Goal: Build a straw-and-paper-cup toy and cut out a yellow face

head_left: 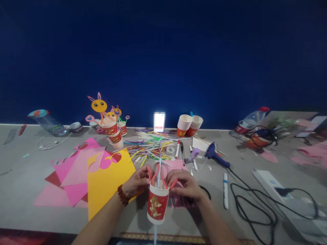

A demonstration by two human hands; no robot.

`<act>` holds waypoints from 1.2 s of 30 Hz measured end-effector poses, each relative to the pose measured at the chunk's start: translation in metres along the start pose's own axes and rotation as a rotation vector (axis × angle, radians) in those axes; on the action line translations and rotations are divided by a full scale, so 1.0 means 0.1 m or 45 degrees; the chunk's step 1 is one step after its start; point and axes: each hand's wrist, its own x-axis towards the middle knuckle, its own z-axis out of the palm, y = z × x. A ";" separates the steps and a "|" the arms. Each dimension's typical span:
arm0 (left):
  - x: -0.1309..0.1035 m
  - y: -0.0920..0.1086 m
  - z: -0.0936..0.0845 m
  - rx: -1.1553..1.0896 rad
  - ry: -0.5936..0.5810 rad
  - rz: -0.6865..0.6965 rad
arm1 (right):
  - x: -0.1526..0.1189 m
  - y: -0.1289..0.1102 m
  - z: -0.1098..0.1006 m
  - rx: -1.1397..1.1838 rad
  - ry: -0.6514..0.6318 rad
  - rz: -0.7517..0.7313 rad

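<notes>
A red and white paper cup (157,206) hangs upright near the table's front edge, with a clear straw (155,234) sticking out below its bottom. Pink-red pipe cleaners (162,177) rise from the cup and bend outward over both sides of its rim. My left hand (139,180) pinches the pipe cleaner at the left rim; a beaded bracelet circles that wrist. On the right, my right hand (185,185) has its fingers closed on the pipe cleaner bent over the rim. The inside of the cup is mostly hidden.
Yellow paper (109,180) and pink sheets (81,163) lie left. Decorated cups (109,127), coloured pipe cleaners (153,144) and stacked cups (184,125) stand or lie behind. A blue glue gun (216,156), its black cable (251,200) and a power strip (270,185) are right.
</notes>
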 end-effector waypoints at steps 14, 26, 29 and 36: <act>0.00 0.00 0.00 0.051 0.013 -0.047 | -0.02 -0.02 -0.03 -0.068 -0.037 0.035; -0.02 0.03 0.04 0.083 -0.012 -0.005 | -0.01 -0.10 -0.03 -0.021 -0.053 -0.034; -0.03 0.03 0.04 0.089 -0.025 0.004 | -0.01 -0.10 -0.02 -0.026 -0.048 -0.045; -0.03 0.05 0.05 0.091 -0.038 0.005 | -0.02 -0.10 -0.01 -0.034 -0.048 -0.057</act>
